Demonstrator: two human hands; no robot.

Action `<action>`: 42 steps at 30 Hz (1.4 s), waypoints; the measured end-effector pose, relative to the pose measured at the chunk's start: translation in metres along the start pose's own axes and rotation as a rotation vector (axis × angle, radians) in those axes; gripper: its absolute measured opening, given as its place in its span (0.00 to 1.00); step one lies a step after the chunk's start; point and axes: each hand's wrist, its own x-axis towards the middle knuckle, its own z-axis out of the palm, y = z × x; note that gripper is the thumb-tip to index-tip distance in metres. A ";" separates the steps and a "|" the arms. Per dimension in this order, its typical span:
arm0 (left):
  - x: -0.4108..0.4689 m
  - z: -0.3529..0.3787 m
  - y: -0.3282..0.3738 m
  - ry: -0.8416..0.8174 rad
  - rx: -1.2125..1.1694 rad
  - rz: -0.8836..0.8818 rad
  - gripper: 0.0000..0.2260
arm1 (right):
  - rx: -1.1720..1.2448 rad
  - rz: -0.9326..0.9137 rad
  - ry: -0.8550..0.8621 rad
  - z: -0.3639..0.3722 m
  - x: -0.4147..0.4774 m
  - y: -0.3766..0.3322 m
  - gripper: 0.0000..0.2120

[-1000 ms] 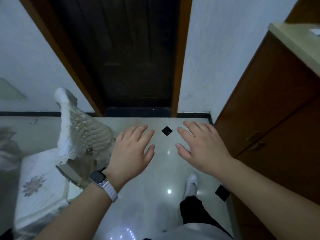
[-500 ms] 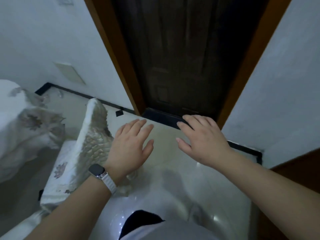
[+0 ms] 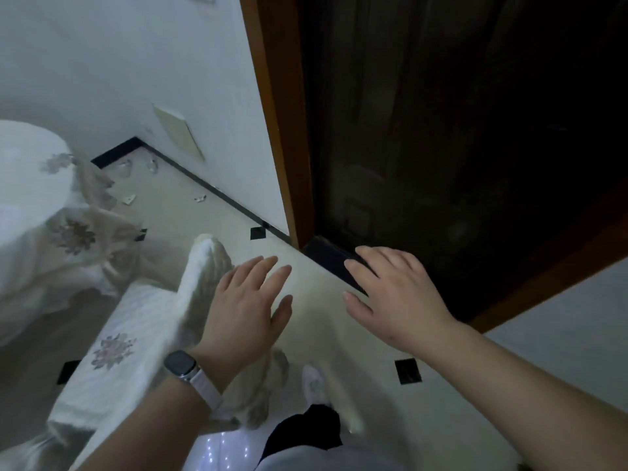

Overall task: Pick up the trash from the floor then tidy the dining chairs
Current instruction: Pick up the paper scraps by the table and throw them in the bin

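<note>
A dining chair (image 3: 136, 338) in a white floral cover stands at the lower left, its backrest just left of my left hand (image 3: 244, 307). That hand is held flat with fingers apart and holds nothing; a watch sits on its wrist. My right hand (image 3: 394, 297) hovers open and empty over the pale floor near the door sill. Small scraps of trash lie on the floor by the far wall: one piece (image 3: 128, 199) near the tablecloth, another (image 3: 200, 198) close to the skirting, and clear crumpled bits (image 3: 151, 164) in the corner.
A table with a white floral cloth (image 3: 37, 205) fills the left. A dark wooden door (image 3: 441, 147) in a brown frame stands ahead. White walls with black skirting bound the tiled floor (image 3: 326, 334). My foot in a white sock (image 3: 314, 385) is below.
My view has swung left: the cabinet on the right is out of sight, and the table, floor corner and scraps have come into view. Both hands stay open in front of me.
</note>
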 end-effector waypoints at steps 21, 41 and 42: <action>0.218 0.040 -0.213 0.014 0.084 -0.324 0.21 | 0.046 -0.338 0.066 0.052 0.390 0.018 0.24; 0.347 0.025 -0.321 -0.030 0.288 -0.789 0.21 | 0.293 -0.721 0.068 0.117 0.681 -0.006 0.22; 0.348 0.026 -0.330 -0.027 0.280 -0.809 0.21 | 0.301 -0.732 0.069 0.121 0.691 -0.013 0.22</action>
